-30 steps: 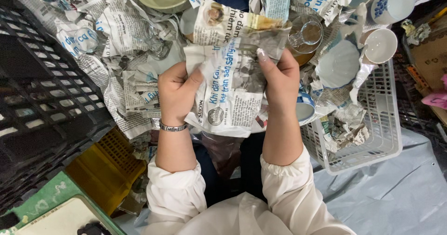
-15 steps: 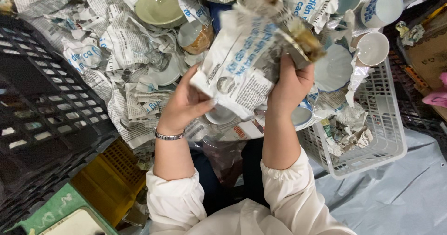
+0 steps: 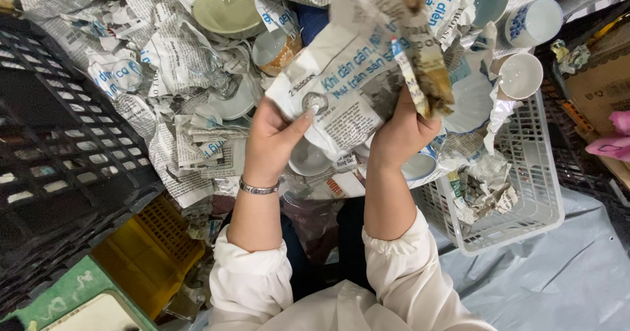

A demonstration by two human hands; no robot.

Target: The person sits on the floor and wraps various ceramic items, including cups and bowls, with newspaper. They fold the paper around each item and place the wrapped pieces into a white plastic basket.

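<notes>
Newspaper-wrapped bundle [image 3: 348,88], held raised above a heap of crumpled newsprint and crockery: left hand [image 3: 272,137] fingers pinching its lower paper edge, right hand [image 3: 400,134] fingers closed around its underside; white basket [image 3: 525,206] just right, green bowl [image 3: 226,6] beyond, black crate [image 3: 59,147] left.
</notes>
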